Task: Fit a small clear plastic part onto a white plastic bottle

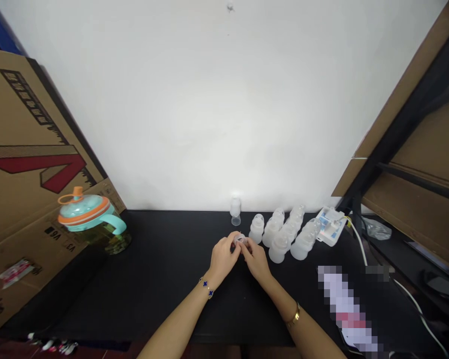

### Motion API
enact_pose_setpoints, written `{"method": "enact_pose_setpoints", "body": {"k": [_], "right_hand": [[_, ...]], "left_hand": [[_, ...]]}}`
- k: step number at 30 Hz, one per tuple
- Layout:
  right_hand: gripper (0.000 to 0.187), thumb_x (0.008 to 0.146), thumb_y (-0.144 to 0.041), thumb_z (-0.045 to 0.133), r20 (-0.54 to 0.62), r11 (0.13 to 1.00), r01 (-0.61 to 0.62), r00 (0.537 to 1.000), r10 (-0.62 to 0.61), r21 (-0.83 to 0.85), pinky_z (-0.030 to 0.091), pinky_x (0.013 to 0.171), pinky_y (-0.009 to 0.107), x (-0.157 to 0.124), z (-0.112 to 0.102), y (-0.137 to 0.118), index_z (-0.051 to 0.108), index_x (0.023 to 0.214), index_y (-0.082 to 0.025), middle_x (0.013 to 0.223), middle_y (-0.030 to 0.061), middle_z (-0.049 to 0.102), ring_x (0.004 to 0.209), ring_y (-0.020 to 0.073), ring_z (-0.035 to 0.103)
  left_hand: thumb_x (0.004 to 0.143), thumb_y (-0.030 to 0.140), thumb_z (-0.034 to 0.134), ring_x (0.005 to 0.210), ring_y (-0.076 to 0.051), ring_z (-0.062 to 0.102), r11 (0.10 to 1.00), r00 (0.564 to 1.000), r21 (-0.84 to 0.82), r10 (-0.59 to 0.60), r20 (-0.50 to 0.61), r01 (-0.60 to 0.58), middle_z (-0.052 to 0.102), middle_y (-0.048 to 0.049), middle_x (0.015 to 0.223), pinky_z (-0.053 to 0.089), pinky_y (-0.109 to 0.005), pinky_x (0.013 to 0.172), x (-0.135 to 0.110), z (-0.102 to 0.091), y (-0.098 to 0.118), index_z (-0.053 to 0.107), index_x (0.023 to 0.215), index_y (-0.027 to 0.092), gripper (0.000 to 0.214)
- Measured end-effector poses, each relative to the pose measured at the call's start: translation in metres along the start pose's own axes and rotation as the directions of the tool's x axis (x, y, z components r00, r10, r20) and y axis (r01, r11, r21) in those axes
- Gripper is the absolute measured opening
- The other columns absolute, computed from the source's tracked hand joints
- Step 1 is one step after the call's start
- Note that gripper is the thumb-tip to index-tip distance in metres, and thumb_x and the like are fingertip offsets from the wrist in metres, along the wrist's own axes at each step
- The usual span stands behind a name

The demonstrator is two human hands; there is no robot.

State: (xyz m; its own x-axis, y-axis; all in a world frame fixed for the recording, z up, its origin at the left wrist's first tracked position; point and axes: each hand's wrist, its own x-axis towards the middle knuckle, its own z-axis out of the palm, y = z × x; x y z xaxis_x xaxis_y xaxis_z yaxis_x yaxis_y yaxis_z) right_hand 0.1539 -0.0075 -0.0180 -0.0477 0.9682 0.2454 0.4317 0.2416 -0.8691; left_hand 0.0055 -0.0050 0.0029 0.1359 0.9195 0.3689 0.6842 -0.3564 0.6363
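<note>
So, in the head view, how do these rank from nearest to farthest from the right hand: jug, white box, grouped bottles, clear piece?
From the right hand:
1. Clear piece, at its fingertips.
2. Grouped bottles, just to its right.
3. White box, farther right, past them.
4. Jug, far off to the left.

left: slim bracelet (blue clover charms) | right: gold bangle

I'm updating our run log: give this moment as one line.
left hand: holds small translucent piece | right hand: same piece | bottles: upright, right of hands | jug: far left
</note>
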Motion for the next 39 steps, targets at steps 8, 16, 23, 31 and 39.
{"method": "enact_pose_setpoints", "body": {"k": [8, 16, 23, 31, 39], "right_hand": [[0.032, 0.098, -0.047, 0.051, -0.006, 1.0, 0.016, 1.0, -0.016, -0.001, 0.041, 0.055, 0.025, 0.0009, -0.0011, -0.004, 0.069, 0.091, -0.022, 0.071, 0.0004, 0.068, 0.059, 0.017, 0.06], [0.034, 0.099, -0.047, 0.049, 0.01, 1.0, 0.026, 1.0, -0.026, -0.004, 0.044, 0.055, 0.025, 0.0007, -0.0005, -0.002, 0.071, 0.103, -0.022, 0.075, 0.0013, 0.07, 0.06, 0.0174, 0.062], [0.036, 0.098, -0.051, 0.049, 0.007, 1.0, 0.004, 1.0, -0.004, 0.005, 0.044, 0.053, 0.025, 0.0011, -0.0008, -0.0026, 0.07, 0.095, -0.021, 0.069, 0.0002, 0.067, 0.056, 0.0166, 0.061], [0.039, 0.099, -0.053, 0.046, 0.012, 1.0, 0.0, 1.0, 0.0, -0.029, 0.044, 0.054, 0.025, 0.0006, 0.0, -0.0018, 0.068, 0.094, -0.022, 0.066, 0.0003, 0.065, 0.057, 0.0182, 0.061], [0.037, 0.1, -0.051, 0.046, 0.005, 0.999, 0.008, 1.0, -0.007, -0.041, 0.04, 0.054, 0.025, -0.0007, -0.0005, -0.0052, 0.067, 0.089, -0.022, 0.064, -0.0005, 0.065, 0.057, 0.0179, 0.061]], "left_hand": [[0.095, 0.026, 0.054, 0.081, -0.017, 0.066, 1.0, 1.0, -0.026, -0.001, -0.017, 0.0, 0.071, -0.0002, 0.089, 0.051, -0.027, 0.079, -0.0005, -0.0014, -0.0008, 0.067, 0.12, 0.027, 0.028], [0.096, 0.026, 0.053, 0.079, -0.016, 0.065, 1.0, 1.0, -0.003, 0.0, -0.017, 0.0, 0.073, -0.0001, 0.091, 0.049, -0.026, 0.076, 0.0014, -0.0031, -0.0011, 0.068, 0.119, 0.028, 0.028], [0.094, 0.024, 0.055, 0.077, -0.014, 0.065, 1.0, 1.0, -0.017, -0.002, -0.013, 0.002, 0.074, 0.0013, 0.089, 0.049, -0.024, 0.075, 0.002, -0.0042, -0.0015, 0.07, 0.118, 0.028, 0.029], [0.093, 0.024, 0.057, 0.073, -0.014, 0.065, 0.998, 1.0, -0.068, -0.013, -0.015, 0.012, 0.074, 0.0029, 0.084, 0.048, -0.024, 0.072, 0.0021, -0.004, -0.0016, 0.071, 0.114, 0.028, 0.026], [0.093, 0.024, 0.056, 0.074, -0.014, 0.065, 0.998, 1.0, -0.051, -0.024, -0.016, 0.023, 0.073, 0.0021, 0.084, 0.049, -0.024, 0.072, 0.0016, -0.0044, 0.0009, 0.071, 0.116, 0.028, 0.028]]}}
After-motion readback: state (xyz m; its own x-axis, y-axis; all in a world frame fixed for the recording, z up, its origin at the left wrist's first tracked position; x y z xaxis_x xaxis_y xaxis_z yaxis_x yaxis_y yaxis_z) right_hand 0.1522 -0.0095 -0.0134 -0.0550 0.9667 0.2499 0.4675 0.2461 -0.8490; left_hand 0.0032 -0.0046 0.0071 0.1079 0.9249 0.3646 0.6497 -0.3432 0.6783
